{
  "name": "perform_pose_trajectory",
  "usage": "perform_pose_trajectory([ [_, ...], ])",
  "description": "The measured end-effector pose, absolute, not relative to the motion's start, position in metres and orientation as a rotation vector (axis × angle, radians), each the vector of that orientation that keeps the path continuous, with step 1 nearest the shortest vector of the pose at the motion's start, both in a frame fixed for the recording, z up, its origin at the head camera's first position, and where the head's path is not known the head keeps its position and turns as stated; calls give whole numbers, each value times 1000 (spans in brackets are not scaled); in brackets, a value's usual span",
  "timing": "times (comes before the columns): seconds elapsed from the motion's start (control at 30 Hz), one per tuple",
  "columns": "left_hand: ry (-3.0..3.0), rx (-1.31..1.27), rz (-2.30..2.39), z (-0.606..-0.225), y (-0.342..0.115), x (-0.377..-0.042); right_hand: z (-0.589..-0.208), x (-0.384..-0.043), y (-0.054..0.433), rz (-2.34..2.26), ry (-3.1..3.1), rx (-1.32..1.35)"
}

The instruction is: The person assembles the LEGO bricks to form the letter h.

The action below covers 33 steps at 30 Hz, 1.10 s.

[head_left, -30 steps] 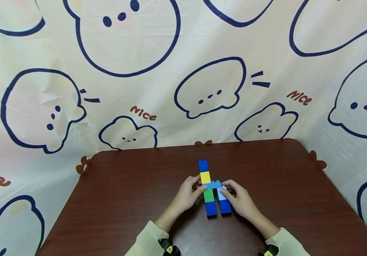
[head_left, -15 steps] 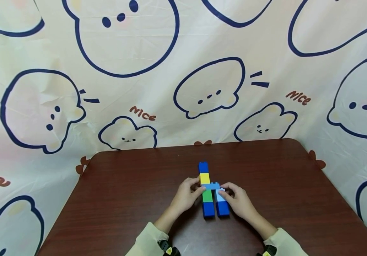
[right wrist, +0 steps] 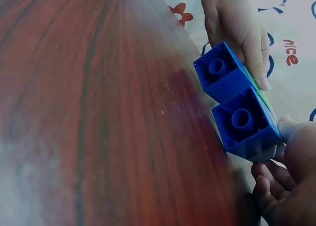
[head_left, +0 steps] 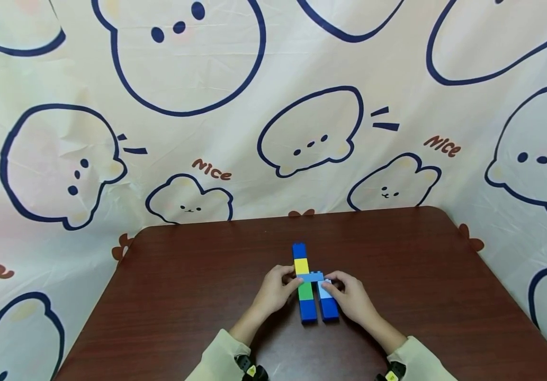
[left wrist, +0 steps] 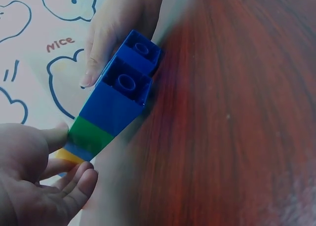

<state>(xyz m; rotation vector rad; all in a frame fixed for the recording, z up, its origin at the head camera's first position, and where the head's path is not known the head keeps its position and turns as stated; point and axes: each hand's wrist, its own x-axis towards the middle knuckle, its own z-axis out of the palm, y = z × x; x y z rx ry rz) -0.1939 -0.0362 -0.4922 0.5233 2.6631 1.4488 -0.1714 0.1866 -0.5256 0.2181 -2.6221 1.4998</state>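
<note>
A figure of toy building bricks is held between both hands in the head view. Its tall column has a dark blue brick at the far end, then a yellow brick, a blue crosspiece, a green brick and a dark blue brick. A shorter leg has a pale blue brick above another dark blue brick. My left hand pinches the column near the crosspiece. My right hand pinches the pale blue brick. Both wrist views show the hollow undersides of the dark blue end bricks.
The brown tabletop spreads around the hands, with rounded far corners. Behind it and at its sides hangs a pale cloth printed with cartoon outlines. A dark strapped device sits at each sleeve cuff.
The brick figure has shifted slightly left, and its far end has come a little nearer. My right hand has moved slightly left with it. Both hands keep their grip.
</note>
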Motion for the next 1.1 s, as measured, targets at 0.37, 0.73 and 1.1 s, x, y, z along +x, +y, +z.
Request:
perform_pose_trajectory([
  [0.37,2688,475,1414,-494,-38,-195,-527,-174,182,1465,-2665,198],
  [0.73,2695,469,1385,-498,-38,-196,-529,-173,180,1438,-2685,184],
  [1.1,2670,446,1377,-498,-39,-197,-526,-175,178,1410,-2699,182],
])
